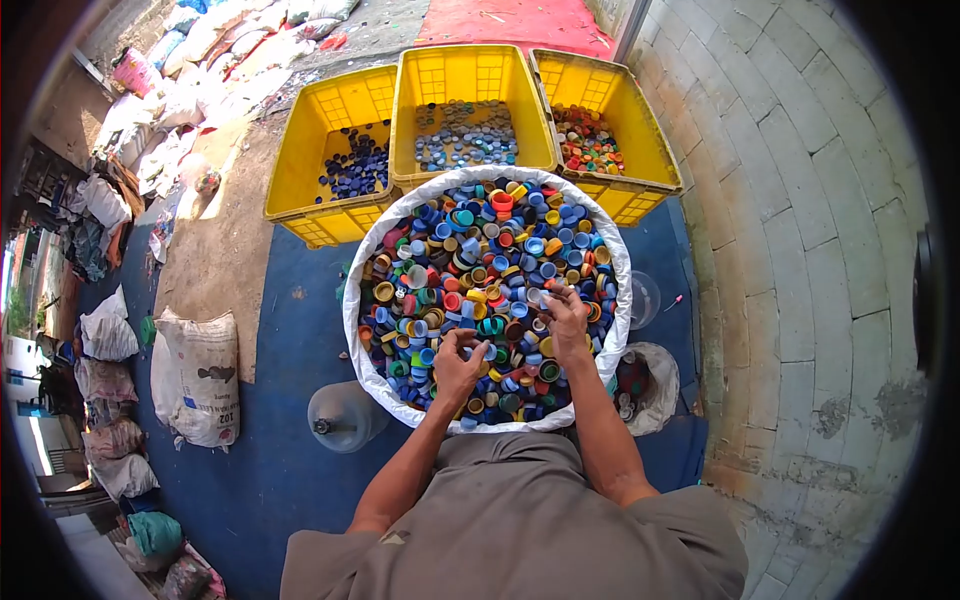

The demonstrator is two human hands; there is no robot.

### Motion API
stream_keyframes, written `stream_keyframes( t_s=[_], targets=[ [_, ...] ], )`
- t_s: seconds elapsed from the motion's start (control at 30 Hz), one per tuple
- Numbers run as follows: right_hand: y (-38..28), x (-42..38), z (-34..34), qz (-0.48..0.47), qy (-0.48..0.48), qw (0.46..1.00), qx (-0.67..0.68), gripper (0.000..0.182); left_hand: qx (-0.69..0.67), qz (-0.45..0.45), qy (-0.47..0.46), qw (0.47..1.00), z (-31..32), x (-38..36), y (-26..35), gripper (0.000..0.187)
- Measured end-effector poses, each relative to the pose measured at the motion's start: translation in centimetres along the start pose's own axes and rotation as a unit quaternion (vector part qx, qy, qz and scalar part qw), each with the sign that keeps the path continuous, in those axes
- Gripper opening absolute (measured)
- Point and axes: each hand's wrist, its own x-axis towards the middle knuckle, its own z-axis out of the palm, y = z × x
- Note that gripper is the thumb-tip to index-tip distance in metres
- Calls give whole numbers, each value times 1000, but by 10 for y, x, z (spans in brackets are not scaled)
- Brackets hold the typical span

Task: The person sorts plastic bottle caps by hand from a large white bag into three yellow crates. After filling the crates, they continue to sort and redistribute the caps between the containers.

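Observation:
A wide round container with a white cloth-like rim (353,300) stands in front of me, filled with plastic bottle caps (455,270) of many colours. My left hand (458,365) is low over the heap, left of the middle. Its fingers are curled inward, and what they may hold is hidden. To the right and slightly farther away, my right hand (568,325) is over the caps with its fingers bent. A pale bottle cap (536,297) shows at its fingertips, seemingly pinched there.
Beyond the container stand three yellow crates: the left (300,130) holds dark blue caps, the middle (470,62) light blue and grey ones, the right (640,125) red, orange and others. A clear jug (345,415), stuffed sack (200,380) and white bag (655,385) flank me. A block wall (800,250) rises at right.

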Motion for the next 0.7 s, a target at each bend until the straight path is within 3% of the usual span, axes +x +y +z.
stream_keyframes(
  t_s=[0.03, 0.13, 0.17, 0.27, 0.53, 0.7],
  targets=[
    [-2, -2, -11, 36, -21, 990, 131, 33, 39, 24, -1, 999, 7, 5, 0, 32],
    [-8, -17, -37, 52, -66, 949, 305, 32, 189, 140, -2, 972, 24, 20, 15, 40],
    [-9, -23, -43, 60, -74, 939, 331, 29, 179, 149, -14, 972, 31, 26, 12, 48],
    [-4, -38, -60, 106, -67, 927, 353, 27, 255, 238, -20, 937, 45, 42, 23, 51],
    [9, -62, -75, 127, -92, 917, 367, 18, 373, 260, -68, 888, 64, 57, 30, 59],
    [4, -57, -73, 130, -92, 919, 361, 15, 380, 239, -81, 890, 73, 61, 15, 50]
  ],
)
